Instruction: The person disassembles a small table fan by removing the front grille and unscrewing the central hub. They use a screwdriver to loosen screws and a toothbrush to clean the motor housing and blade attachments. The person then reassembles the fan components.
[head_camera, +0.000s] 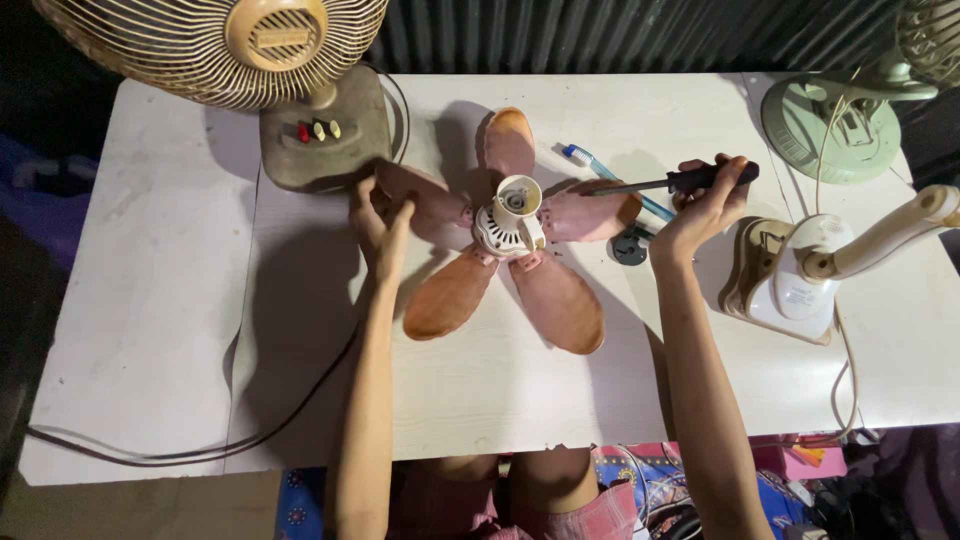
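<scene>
Bare tabletop (480, 390) open near both wrists — blocked beyond left hand (383, 228) by fan base (322, 140), right of right hand (705, 205) by cream fan (800, 275).
</scene>
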